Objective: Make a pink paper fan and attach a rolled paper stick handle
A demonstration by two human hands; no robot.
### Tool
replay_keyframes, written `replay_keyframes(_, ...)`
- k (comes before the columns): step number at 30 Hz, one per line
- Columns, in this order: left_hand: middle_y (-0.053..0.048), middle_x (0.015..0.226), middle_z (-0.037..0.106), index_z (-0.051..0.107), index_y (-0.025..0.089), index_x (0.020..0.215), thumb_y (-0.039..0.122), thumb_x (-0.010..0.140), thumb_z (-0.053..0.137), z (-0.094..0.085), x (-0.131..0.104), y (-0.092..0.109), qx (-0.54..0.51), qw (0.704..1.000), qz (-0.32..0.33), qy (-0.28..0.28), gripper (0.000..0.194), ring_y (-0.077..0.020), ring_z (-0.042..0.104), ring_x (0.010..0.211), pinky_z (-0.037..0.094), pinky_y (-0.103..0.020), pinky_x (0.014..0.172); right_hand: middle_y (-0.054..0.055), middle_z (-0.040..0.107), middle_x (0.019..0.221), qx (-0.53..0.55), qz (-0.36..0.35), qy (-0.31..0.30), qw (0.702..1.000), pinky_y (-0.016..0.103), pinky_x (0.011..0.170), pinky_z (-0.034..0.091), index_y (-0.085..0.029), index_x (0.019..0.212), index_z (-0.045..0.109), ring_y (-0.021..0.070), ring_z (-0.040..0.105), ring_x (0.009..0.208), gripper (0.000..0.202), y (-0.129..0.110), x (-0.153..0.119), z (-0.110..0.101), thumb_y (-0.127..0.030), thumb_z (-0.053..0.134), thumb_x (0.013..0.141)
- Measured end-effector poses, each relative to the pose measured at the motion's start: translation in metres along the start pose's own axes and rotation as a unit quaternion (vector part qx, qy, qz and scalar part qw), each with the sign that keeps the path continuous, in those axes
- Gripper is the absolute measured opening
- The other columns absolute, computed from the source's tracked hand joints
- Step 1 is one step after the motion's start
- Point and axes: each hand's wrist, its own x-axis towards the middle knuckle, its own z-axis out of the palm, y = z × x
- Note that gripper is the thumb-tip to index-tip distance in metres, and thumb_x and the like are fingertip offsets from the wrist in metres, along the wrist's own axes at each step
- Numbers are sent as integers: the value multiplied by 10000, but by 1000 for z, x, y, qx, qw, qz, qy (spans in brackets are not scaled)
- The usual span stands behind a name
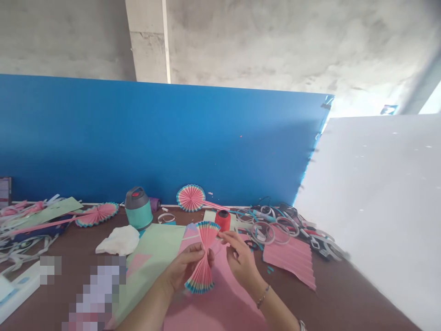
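A pleated pink paper fan (200,278) with blue and yellow edges stands upright, pinched narrow at its middle and spread at top and bottom. My left hand (189,263) grips it at that narrow middle, thumb in front. My right hand (239,257) is just to the right, its fingers curled and fingertips near the fan's upper right edge; whether they hold anything is too small to tell. Beneath both hands lie pink paper (223,303) and pale green paper (156,248). A red round object (223,221) stands behind the fan.
Round pink fans lie at the back (190,198) and left (98,214). A teal container (138,211) stands beside white tissue (119,240). Tangled cables and tape rings (263,233) lie right, near pleated pink paper (291,257). A blue panel (155,142) rises behind.
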Motion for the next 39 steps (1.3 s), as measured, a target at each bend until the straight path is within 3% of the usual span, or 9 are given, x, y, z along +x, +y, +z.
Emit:
replay_keyframes(6, -25, 619, 606, 638, 116, 652, 269, 683, 726, 1, -1, 10, 40, 999, 2, 30, 178, -101, 526, 556, 383, -217, 579, 58, 594, 835, -163, -37, 6, 986, 312, 730, 442, -207, 749, 603, 194, 556, 810, 135, -6, 1, -2, -171, 485, 807)
replay_keyframes(10, -17, 607, 602, 635, 118, 646, 258, 665, 739, -9, 2, 10, 31, 998, 0, 62, 176, -90, 515, 534, 366, -206, 556, 62, 614, 914, -79, 38, 3, 996, 308, 736, 433, -199, 721, 567, 201, 557, 852, 76, -9, 5, -6, -207, 509, 769)
replay_keyframes(16, -8, 563, 608, 635, 125, 596, 242, 604, 770, -10, 3, 15, 72, 992, -28, 100, 179, -102, 530, 522, 378, -216, 561, -48, 421, 535, -5, 140, -69, 988, 228, 519, 320, -183, 669, 556, 110, 397, 526, 91, -8, 7, -9, -239, 519, 731)
replay_keyframes(20, -12, 591, 632, 689, 126, 640, 222, 567, 779, -7, 4, 16, 166, 974, -15, 153, 150, -136, 562, 601, 390, -234, 626, -42, 427, 553, -90, 98, -67, 989, 225, 507, 290, -180, 658, 570, 106, 372, 519, 76, -13, 7, -10, -179, 511, 705)
replay_keyframes(23, 0, 554, 596, 700, 137, 628, 277, 616, 736, -9, 7, 13, 268, 948, 8, 172, 145, -147, 521, 578, 361, -247, 587, -21, 515, 600, -169, 11, -78, 982, 238, 556, 315, -189, 669, 580, 114, 429, 545, 111, -15, 5, -9, -147, 499, 732)
replay_keyframes(27, -17, 579, 584, 705, 184, 617, 323, 696, 654, -12, 8, 9, 424, 879, 110, 191, 168, -188, 504, 638, 364, -276, 614, 8, 585, 666, -258, -126, -71, 955, 262, 631, 311, -187, 690, 579, 132, 498, 618, 163, -16, 2, -8, -98, 466, 767)
replay_keyframes(31, -55, 682, 586, 700, 214, 676, 204, 752, 551, -9, 5, 10, 609, 731, 219, 218, 168, -238, 485, 768, 361, -332, 706, 10, 558, 666, -302, -168, -45, 937, 268, 635, 290, -181, 696, 564, 133, 484, 617, 179, -17, 1, -7, -84, 443, 787)
replay_keyframes(35, -71, 789, 572, 677, 198, 844, 66, 785, 419, -3, -1, 14, 765, 578, 213, 188, 295, -240, 464, 826, 344, -367, 755, 6, 541, 671, -302, -172, -44, 937, 275, 651, 285, -185, 715, 572, 129, 474, 622, 204, -20, 2, -8, -111, 432, 844)
replay_keyframes(39, -76, 860, 563, 644, 182, 892, -35, 739, 406, 0, -3, 14, 834, 507, 188, 113, 356, -241, 452, 881, 328, -374, 774, 7, 541, 673, -283, -156, -34, 946, 288, 679, 294, -199, 760, 618, 136, 488, 650, 220, -21, 3, -10, -159, 442, 886)
